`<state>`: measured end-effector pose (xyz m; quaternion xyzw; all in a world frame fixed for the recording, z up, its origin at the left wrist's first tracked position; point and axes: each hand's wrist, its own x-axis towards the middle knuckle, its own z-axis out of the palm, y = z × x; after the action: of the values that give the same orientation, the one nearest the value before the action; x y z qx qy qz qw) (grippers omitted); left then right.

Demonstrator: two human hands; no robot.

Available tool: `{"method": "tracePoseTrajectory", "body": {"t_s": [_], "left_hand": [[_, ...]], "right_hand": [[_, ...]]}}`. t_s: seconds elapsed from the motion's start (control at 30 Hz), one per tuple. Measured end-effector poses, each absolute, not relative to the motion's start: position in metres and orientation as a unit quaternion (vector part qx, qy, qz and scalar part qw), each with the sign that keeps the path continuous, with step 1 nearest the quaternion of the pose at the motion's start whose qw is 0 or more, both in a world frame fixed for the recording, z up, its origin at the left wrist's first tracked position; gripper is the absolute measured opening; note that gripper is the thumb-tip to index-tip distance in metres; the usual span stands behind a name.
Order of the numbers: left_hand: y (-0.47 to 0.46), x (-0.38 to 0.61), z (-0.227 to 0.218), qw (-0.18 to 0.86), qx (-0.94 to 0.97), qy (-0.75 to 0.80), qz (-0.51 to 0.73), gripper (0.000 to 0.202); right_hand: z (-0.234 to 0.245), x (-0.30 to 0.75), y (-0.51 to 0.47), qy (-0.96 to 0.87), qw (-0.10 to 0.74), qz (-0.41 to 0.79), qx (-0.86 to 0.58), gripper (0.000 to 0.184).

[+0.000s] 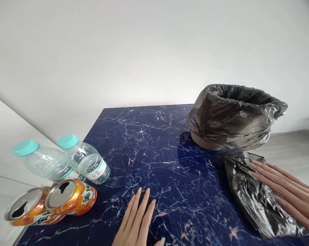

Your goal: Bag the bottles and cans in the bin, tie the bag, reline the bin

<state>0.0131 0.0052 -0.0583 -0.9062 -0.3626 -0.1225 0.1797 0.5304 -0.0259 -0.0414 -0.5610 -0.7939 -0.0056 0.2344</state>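
Note:
My left hand [137, 220] lies flat on the dark blue marbled table [154, 153], fingers stretched out and holding nothing. To the right, my right hand [289, 194] rests with straight fingers over a crumpled black plastic bag [259, 205]; it seems to touch the bag without gripping it. Behind that bag stands a round trash bin [205, 141] lined with a black bag [231, 119], whose edge is folded down over the outside.
At the left stand two clear plastic bottles with turquoise caps, a nearer-to-middle bottle [89, 160] and a further-left bottle [45, 159]. In front of them are two opened orange drink cans, one can [77, 198] beside another can [31, 208]. A white wall [149, 51] rises behind the table.

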Motion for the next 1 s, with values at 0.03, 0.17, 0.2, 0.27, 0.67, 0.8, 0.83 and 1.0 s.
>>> {"method": "tracePoseTrajectory", "body": {"t_s": [0.03, 0.17, 0.2, 0.27, 0.67, 0.8, 0.83, 1.0], "left_hand": [[0.005, 0.014, -0.059, 0.179, -0.906, -0.364, -0.123, 0.075], [0.006, 0.015, -0.063, 0.166, -0.904, -0.37, -0.133, 0.075], [0.006, 0.015, -0.064, 0.161, -0.904, -0.372, -0.136, 0.074], [0.006, 0.014, -0.064, 0.156, -0.902, -0.375, -0.143, 0.074], [0.002, 0.016, -0.055, 0.166, -0.903, -0.376, -0.126, 0.078], [0.003, 0.016, -0.053, 0.158, -0.905, -0.374, -0.126, 0.081], [0.004, 0.017, -0.052, 0.159, -0.906, -0.373, -0.124, 0.082], [0.012, 0.024, -0.051, 0.136, -0.9, -0.395, -0.125, 0.09]], "right_hand": [[-0.037, 0.521, -0.027, -0.797, 0.238, -0.013, -0.555, 0.058], [-0.023, 0.482, -0.025, -0.839, 0.217, -0.061, -0.495, 0.068], [-0.021, 0.472, -0.023, -0.856, 0.202, -0.073, -0.471, 0.07], [-0.019, 0.453, -0.017, -0.886, 0.177, -0.092, -0.418, 0.074], [-0.046, 0.36, 0.007, -0.919, 0.11, 0.034, -0.377, 0.078], [-0.049, 0.35, 0.007, -0.909, 0.131, 0.076, -0.388, 0.081], [-0.05, 0.346, 0.007, -0.905, 0.14, 0.08, -0.394, 0.082], [-0.061, 0.32, 0.011, -0.873, 0.177, 0.099, -0.445, 0.082]]}}
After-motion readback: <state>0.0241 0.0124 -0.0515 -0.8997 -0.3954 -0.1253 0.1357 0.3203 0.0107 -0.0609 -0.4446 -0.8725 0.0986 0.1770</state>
